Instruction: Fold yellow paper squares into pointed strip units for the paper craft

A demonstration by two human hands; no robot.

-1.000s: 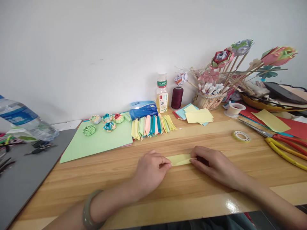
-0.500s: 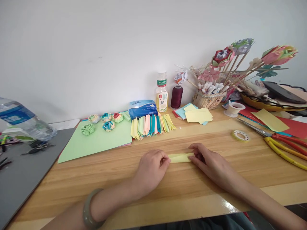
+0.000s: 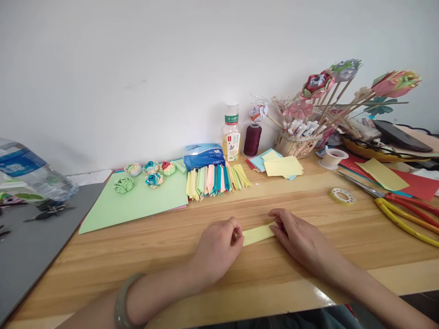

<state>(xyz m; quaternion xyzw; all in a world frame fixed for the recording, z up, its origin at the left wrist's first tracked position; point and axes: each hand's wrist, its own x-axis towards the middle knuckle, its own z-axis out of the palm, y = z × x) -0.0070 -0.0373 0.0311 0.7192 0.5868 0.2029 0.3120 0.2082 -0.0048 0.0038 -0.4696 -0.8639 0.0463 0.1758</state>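
Observation:
A narrow strip of yellow paper [image 3: 258,234] is stretched between my two hands, low over the wooden table. My left hand [image 3: 221,244] pinches its left end between thumb and fingers; a ring and a bangle show on that side. At the other end, my right hand [image 3: 295,230] grips the strip with thumb and fingertips. The strip slants, its right end farther from me. Behind it stands a row of folded paper pieces [image 3: 216,179] in yellow, green, pink and blue. Loose yellow paper slips [image 3: 284,166] lie to their right.
Several paper rosettes [image 3: 153,180] rest on green sheets [image 3: 133,208]. A tissue pack [image 3: 204,155], bottle [image 3: 232,137] and purple thread spool [image 3: 253,139] line the wall. A flower basket [image 3: 297,144], tape roll [image 3: 342,196] and scissors [image 3: 387,196] are at right; a water bottle [image 3: 34,169] leans left.
The yellow strip has turned from nearly level to slanting, its left end now nearer to me. My left hand has moved slightly toward me. Both hands keep hold.

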